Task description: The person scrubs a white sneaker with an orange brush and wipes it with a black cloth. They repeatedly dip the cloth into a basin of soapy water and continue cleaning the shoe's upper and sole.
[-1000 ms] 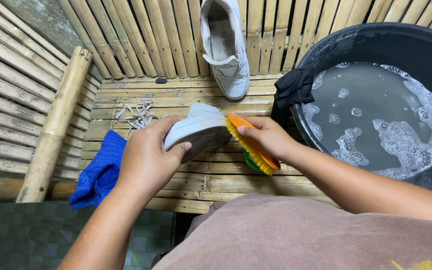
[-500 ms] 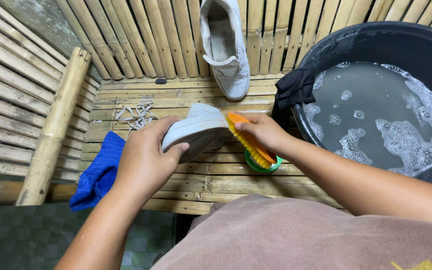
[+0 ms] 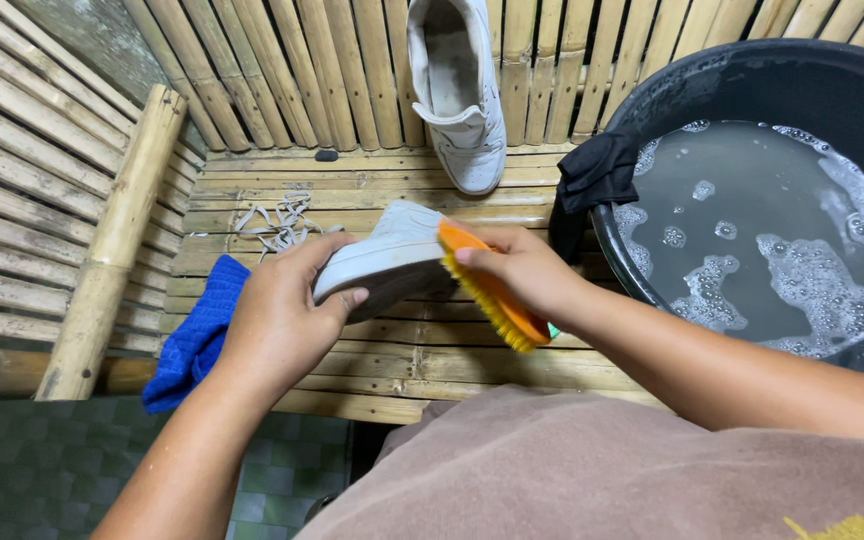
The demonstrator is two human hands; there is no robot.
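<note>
Bamboo slats everywhere: the platform (image 3: 392, 355) is slatted and so is the wall behind it, with a black tub (image 3: 752, 80) of sudsy water at the right edge. Left hand (image 3: 277, 320) has its fingers (image 3: 337, 300) clamped round a white shoe (image 3: 392, 250), held up over the middle of the platform with the sole side tipped toward the brush. Right hand (image 3: 522, 270) is wrapped tight on an orange brush (image 3: 487, 290), yellow bristles pressed against the shoe's end. So I'd call this mid-scrub, working the heel or toe edge, hard to tell which. Next stroke probably wants the left hand turning the shoe a bit so a fresh patch faces the bristles.

Other shoe (image 3: 462, 95) leans on the back wall, laces (image 3: 277, 222) lie loose toward the back left, blue cloth (image 3: 197, 335) hangs off the front left edge, dark rag (image 3: 597, 175) draped over the tub rim.
</note>
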